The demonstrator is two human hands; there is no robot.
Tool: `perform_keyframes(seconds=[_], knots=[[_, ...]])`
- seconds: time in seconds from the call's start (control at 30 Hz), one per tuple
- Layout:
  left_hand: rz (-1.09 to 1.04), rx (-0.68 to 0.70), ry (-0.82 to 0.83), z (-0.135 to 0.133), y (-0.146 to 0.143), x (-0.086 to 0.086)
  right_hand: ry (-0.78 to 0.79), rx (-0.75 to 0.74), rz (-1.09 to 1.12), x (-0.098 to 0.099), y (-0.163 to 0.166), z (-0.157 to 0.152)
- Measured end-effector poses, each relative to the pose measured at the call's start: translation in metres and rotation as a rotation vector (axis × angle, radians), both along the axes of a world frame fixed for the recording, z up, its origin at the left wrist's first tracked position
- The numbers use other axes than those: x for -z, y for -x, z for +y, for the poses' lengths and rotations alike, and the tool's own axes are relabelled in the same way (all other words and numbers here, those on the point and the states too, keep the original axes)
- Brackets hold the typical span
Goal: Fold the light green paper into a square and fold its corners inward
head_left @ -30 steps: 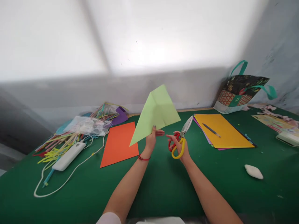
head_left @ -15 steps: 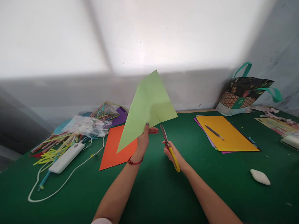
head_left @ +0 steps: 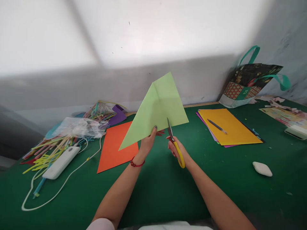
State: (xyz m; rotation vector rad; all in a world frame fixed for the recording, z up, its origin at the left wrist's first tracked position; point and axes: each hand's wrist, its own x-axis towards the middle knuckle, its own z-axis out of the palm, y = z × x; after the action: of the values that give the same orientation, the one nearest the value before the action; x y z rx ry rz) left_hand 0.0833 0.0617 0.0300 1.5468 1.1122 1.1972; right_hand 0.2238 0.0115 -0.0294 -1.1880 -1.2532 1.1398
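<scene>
Green paper (head_left: 157,110) held aloft, scissors (head_left: 171,138) at edge

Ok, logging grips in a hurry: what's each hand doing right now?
Left hand: closed on the folded green paper, held up.
Right hand: closed on the scissors, blades at the paper's edge.

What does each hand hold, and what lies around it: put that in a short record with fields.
left hand: pinches the folded green paper at its lower edge, held up above the table
right hand: grips the scissors, blades pointing up at the paper's lower edge
table: green; orange sheet on the left, yellow sheet stack with a pencil on the right
far right: patterned bag by the wall
</scene>
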Motion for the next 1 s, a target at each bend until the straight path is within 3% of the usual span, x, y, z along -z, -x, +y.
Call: perform_keyframes(seconds=[0.37, 1.0], knots=[[0.079, 0.003, -0.036, -0.0015, 0.0031, -0.0052, -0.015, -0.013, 0.029, -0.0049, 0.0018, -0.0049], [0.015, -0.019, -0.068, -0.0047, -0.0014, -0.0079, -0.004, -0.005, 0.042, -0.0038, 0.0019, -0.0046]])
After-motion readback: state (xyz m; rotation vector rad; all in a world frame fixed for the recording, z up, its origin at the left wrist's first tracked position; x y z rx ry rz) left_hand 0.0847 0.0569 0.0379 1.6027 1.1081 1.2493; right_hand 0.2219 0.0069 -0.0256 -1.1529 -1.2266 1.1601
